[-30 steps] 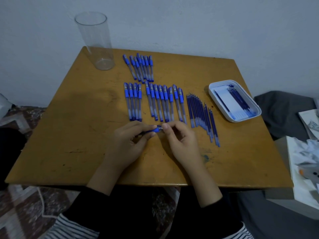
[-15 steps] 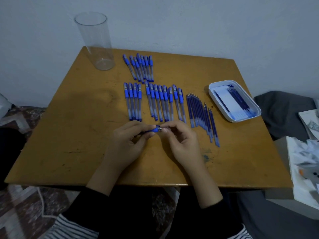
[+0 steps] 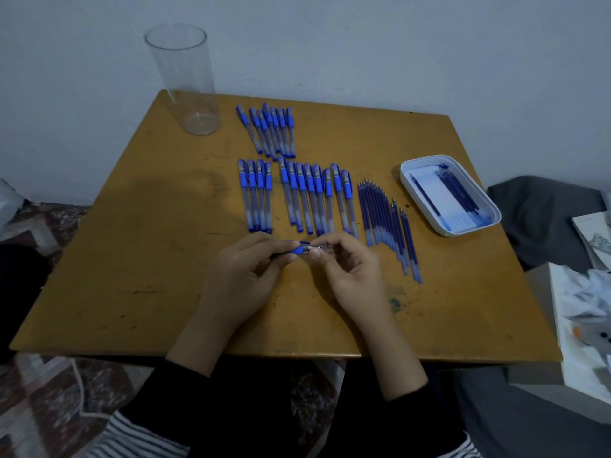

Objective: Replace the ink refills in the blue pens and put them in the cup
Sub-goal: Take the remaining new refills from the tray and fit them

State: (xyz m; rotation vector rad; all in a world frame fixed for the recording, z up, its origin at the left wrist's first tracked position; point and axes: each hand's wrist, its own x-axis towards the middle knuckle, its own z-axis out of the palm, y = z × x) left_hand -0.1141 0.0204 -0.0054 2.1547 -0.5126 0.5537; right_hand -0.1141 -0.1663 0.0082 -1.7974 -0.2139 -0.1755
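Small ochre wooden table [image 3: 132, 259] against a pale bluish wall, dim light, patterned rug on the floor below.

The left hand [image 3: 244, 279] has its fingers curled round a blue pen [image 3: 299, 249], thumb on top. Most of the barrel is hidden in the fist; only the blue grip section and metal tip stick out. The right hand [image 3: 353, 276] is narrowly closed, w/ thumb and forefinger pinching the tip end and the other fingers loosely bent behind. Both hands sit just above the table's near-centre, nearly touching each other.

The pen's long axis runs approx. left-right across the view, tip end pointing to the person's right, into the right hand's pinch. Can't tell if the tip piece is screwed on or loose.

Other items:
- The clear cup [image 3: 185, 81] stands upright at the far-left corner, nothing in it, well apart from the hands.
- Far group of pens [image 3: 271, 130] lies to the right of the cup, caps pointing away.
- Group of four pens [image 3: 256, 196] lies just beyond the left hand.
- Row of eight pens [image 3: 314, 200] lies beside them, long axes running near-far, caps at the far end.
- Bare refills [image 3: 383, 219] are fanned to the right of that row, tips pointing away.
- White tray [image 3: 472, 229] near the right edge holds more refills [image 3: 456, 190] on paper.
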